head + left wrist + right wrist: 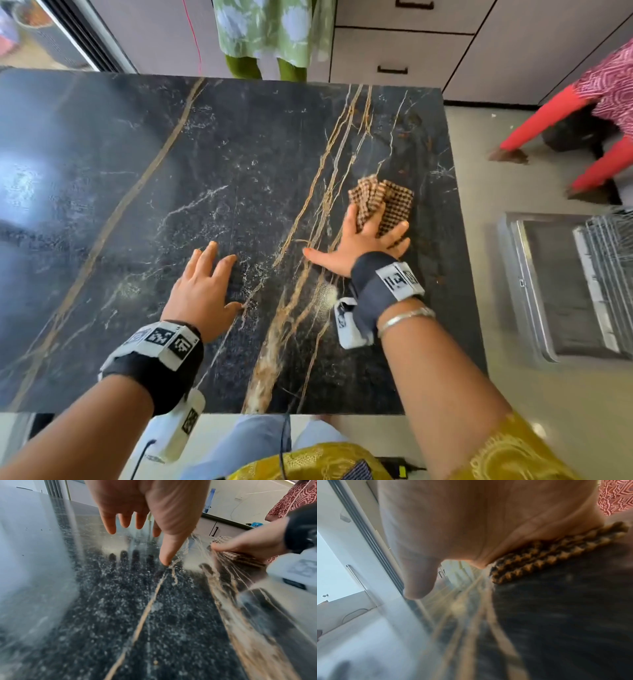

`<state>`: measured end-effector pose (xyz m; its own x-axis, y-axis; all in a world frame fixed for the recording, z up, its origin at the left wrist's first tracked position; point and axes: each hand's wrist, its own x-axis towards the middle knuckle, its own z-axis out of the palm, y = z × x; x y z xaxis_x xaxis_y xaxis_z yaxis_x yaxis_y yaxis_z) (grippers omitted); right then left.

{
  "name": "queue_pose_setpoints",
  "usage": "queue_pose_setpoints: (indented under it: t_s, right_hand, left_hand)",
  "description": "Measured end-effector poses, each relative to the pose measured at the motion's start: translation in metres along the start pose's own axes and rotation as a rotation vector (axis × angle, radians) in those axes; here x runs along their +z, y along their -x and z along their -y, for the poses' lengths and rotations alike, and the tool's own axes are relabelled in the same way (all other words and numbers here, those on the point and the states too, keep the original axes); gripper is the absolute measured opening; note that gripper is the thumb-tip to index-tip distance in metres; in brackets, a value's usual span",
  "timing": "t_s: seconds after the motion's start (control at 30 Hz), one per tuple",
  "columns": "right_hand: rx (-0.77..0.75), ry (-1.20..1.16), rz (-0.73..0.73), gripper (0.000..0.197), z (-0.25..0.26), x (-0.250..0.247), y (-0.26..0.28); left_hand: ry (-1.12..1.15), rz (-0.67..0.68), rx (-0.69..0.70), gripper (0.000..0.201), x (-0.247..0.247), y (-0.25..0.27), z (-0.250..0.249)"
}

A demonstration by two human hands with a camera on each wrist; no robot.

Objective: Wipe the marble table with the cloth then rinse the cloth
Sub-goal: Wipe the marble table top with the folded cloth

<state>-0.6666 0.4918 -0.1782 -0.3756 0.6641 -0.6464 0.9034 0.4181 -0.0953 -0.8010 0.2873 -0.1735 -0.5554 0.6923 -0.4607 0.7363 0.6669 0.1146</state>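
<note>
The marble table [144, 192] was polished black stone, glossy enough to mirror window light and fingers, veined in gold and white (with pale specks through the dark). The cloth [383, 205] was a coarse, nubbly brown-and-tan weave, matt and crumpled. A smooth metal bangle [404, 320] shone beside matt dark fabric wrist straps [373, 291], and the floor rack [561, 284] was bright brushed metal.

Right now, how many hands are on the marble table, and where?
2. The left hand rests spread near the table's middle, holding nothing. The right hand presses the cloth flat toward the right edge. None seem hidden.
</note>
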Motion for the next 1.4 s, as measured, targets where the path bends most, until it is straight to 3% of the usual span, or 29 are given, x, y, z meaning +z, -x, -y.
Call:
queue_pose_setpoints:
  t_s: [0.2,0.33,0.43,0.53,0.7,0.77,0.87,1.0,1.07,1.17,1.27,1.4]
  right_hand:
    - [-0.356,0.207,-0.019,0.119,0.056,0.015,0.005]
    - [-0.514,0.275,-0.004,0.106,0.041,0.04,0.034]
    - [-0.452,0.223,-0.012,0.09,0.008,0.043,0.041]
    - [-0.248,0.164,-0.046,0.087,-0.016,0.026,0.023]
    - [-0.007,0.057,-0.053,0.113,-0.002,-0.025,-0.043]
    - [-0.017,0.028,-0.038,0.117,0.021,-0.041,-0.065]
    - [-0.146,0.093,-0.005,0.116,0.053,-0.052,-0.079]
    - [-0.392,0.22,-0.035,0.108,0.065,-0.032,-0.059]
    - [-0.443,0.25,-0.04,0.104,0.057,-0.017,-0.04]
    - [-0.407,0.287,-0.017,0.096,0.029,-0.002,-0.02]
    - [-0.272,0.224,-0.024,0.087,0.005,-0.016,-0.032]
    - [-0.066,0.134,-0.065,0.1,0.007,-0.055,-0.079]
  left_hand:
    - [-0.033,0.039,0.017,0.103,-0.008,-0.019,0.006]
    - [-0.094,0.077,-0.002,0.12,-0.016,-0.03,0.007]
    - [-0.102,0.131,-0.023,0.13,-0.019,-0.04,0.012]
    - [-0.134,0.194,-0.024,0.136,-0.024,-0.047,0.014]
    - [-0.212,0.114,0.014,0.1,-0.051,-0.07,0.018]
    - [-0.299,0.066,0.035,0.094,-0.055,-0.077,0.017]
    - [-0.415,0.034,0.076,0.095,-0.051,-0.085,0.013]
    - [-0.374,0.036,0.074,0.115,-0.052,-0.095,0.01]
    - [-0.365,0.079,0.088,0.122,-0.053,-0.102,0.012]
    - [-0.301,0.147,0.095,0.125,-0.058,-0.109,0.015]
    - [-0.29,0.187,0.093,0.124,-0.06,-0.111,0.017]
    - [-0.281,0.197,0.1,0.123,-0.06,-0.11,0.017]
